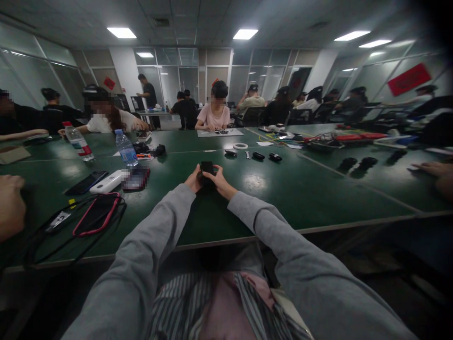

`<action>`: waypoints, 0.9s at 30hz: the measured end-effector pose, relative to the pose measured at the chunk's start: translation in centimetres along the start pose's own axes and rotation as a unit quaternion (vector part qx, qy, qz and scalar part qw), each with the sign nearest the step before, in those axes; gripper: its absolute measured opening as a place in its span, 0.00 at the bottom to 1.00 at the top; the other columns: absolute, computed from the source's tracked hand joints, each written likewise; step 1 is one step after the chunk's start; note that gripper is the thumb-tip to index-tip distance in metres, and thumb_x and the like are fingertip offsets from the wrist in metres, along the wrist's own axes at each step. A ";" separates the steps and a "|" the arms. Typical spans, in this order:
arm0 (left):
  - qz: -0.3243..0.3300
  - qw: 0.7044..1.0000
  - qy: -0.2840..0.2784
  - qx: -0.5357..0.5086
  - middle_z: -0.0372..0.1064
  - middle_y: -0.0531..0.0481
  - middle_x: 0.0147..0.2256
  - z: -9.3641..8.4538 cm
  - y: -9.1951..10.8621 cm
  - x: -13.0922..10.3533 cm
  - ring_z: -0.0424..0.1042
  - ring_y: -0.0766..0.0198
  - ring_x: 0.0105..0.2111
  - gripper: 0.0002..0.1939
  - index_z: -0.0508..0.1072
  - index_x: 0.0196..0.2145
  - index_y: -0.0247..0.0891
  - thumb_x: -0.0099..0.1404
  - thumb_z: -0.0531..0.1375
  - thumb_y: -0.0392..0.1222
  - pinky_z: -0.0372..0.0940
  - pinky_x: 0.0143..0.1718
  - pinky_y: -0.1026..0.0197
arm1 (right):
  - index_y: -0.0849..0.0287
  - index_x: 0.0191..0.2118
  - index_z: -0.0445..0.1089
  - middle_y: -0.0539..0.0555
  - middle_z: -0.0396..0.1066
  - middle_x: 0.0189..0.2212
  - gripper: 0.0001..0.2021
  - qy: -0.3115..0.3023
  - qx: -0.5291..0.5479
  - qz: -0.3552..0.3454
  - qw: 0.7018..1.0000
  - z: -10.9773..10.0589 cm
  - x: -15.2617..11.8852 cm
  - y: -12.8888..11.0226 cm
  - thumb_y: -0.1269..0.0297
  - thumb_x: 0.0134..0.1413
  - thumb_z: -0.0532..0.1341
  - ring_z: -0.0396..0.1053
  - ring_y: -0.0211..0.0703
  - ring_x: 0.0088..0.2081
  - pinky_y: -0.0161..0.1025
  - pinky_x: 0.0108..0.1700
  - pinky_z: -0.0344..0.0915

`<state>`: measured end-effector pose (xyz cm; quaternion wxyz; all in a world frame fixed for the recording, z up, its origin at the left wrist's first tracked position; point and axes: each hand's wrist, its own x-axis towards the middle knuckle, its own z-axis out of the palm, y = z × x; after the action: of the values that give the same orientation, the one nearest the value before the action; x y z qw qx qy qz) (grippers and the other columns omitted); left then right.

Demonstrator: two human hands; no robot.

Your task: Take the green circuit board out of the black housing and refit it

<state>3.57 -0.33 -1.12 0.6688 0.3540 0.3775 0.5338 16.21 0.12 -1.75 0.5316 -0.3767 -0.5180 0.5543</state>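
Between my two hands is a small dark box-like object [207,167], held just above the green table [276,198]; its exact kind does not show. My left hand [193,178] grips its left side, with the fingers partly hidden. On the right side my right hand [221,181] closes on the same object, its thumb lying across the near face. Beyond my hands lie several small black items [258,156], a small wrench-like piece [247,155] and a white ring [240,146].
Bottles [126,148], phones [87,182], a white device [108,182] and a pink-edged phone [97,215] with a black cord lie to the left. Another person's hand [10,208] rests at the left edge, another [435,172] at the right. A person in pink [214,115] sits opposite.
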 end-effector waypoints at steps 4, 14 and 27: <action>-0.003 1.000 -0.029 0.000 0.72 0.39 0.35 0.5 -0.3 -0.3 0.72 0.55 0.37 0.33 0.70 0.45 0.34 0.58 0.49 0.66 0.66 0.38 0.54 | 0.51 0.49 0.47 0.51 0.59 0.41 0.37 -0.002 -0.038 -0.024 0.999 -0.1 0.2 0.7 0.56 0.34 0.68 0.65 0.40 0.41 0.41 0.44 0.65; -0.014 0.998 -0.024 -0.050 0.73 0.37 0.37 0.2 -0.3 -0.2 0.73 0.56 0.39 0.31 0.70 0.47 0.30 0.62 0.50 0.61 0.67 0.42 0.55 | 0.52 0.47 0.55 0.49 0.62 0.38 0.30 -0.044 -0.050 -0.031 0.997 0.0 0.0 0.6 0.55 0.37 0.67 0.65 0.40 0.40 0.42 0.45 0.65; -0.008 0.994 0.070 -0.078 0.72 0.46 0.27 -0.4 -0.1 0.6 0.73 0.62 0.27 0.20 0.70 0.45 0.33 0.62 0.56 0.51 0.69 0.34 0.60 | 0.55 0.48 0.61 0.53 0.66 0.40 0.28 -0.073 -0.071 -0.047 0.994 -0.4 0.4 0.7 0.53 0.41 0.67 0.67 0.42 0.42 0.42 0.47 0.65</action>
<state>3.33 0.23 -1.51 0.6705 0.2596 0.3839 0.5794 16.41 0.63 -2.41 0.4896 -0.3473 -0.6109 0.5163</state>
